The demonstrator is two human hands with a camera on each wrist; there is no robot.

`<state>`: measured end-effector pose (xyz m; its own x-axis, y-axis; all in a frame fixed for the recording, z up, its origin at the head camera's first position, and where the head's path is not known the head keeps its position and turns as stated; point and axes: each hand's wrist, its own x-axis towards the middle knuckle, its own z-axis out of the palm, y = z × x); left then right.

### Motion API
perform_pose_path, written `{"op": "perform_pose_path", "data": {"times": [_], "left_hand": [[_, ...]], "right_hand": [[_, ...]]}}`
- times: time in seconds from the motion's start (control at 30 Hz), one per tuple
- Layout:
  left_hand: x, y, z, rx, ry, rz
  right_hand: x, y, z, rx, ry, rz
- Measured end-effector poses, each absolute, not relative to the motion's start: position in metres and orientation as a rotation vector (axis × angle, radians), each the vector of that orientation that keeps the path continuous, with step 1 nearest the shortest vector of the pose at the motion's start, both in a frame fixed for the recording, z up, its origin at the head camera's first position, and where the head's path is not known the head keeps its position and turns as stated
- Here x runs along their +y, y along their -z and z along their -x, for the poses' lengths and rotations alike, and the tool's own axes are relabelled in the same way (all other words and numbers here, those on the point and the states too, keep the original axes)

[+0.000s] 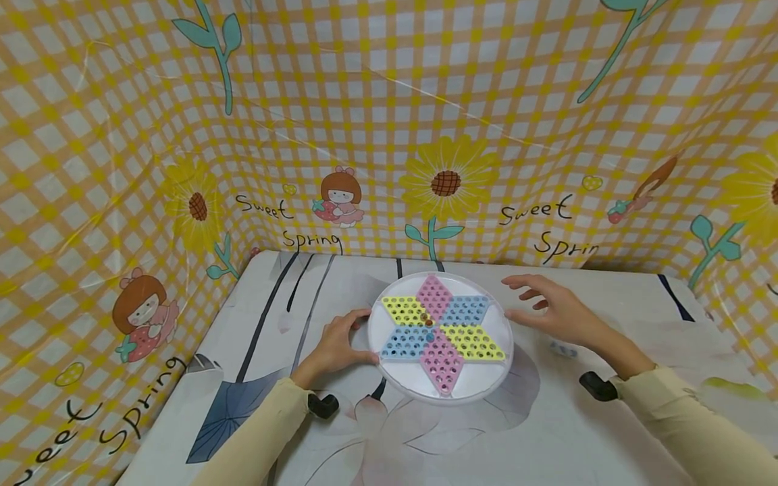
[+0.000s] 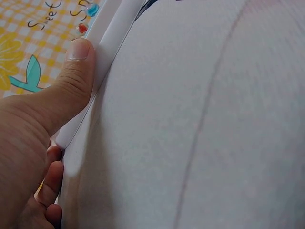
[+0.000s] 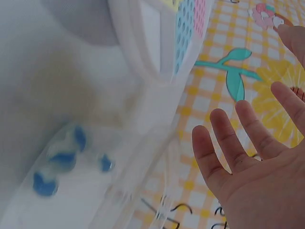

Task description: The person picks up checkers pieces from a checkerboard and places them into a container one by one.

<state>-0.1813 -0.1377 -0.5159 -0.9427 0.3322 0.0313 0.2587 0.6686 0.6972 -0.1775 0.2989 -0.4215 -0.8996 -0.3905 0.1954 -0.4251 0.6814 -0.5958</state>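
Observation:
A round white Chinese checkers board [image 1: 480, 385] with a pink, yellow and blue star of holes lies on the table. Near its centre sit a few marbles [image 1: 429, 322], brownish and blue. My left hand [image 1: 334, 343] grips the board's left rim, thumb toward the near side and fingers farther back. In the left wrist view that thumb [image 2: 76, 71] lies against the white rim, and the other fingers curl at its lower end. Off the board's right edge, my right hand [image 1: 550, 310] is held with fingers spread and nothing in it.
Blue-and-white marbles [image 3: 62, 160] lie in a clear container right of the board, partly blurred. A patterned cloth [image 1: 152, 81] with yellow checks rises behind the table and at its sides. The table cover [image 1: 255, 310] is pale with dark lines.

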Motion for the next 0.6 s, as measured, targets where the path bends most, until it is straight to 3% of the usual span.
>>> {"op": "perform_pose_path", "data": {"times": [0.6], "left_hand": [[-0.139,0.517,0.182,2.781,-1.129,-0.503]], "right_hand": [[0.237,0.441,0.191,-2.792,-1.145,-0.924]]}}
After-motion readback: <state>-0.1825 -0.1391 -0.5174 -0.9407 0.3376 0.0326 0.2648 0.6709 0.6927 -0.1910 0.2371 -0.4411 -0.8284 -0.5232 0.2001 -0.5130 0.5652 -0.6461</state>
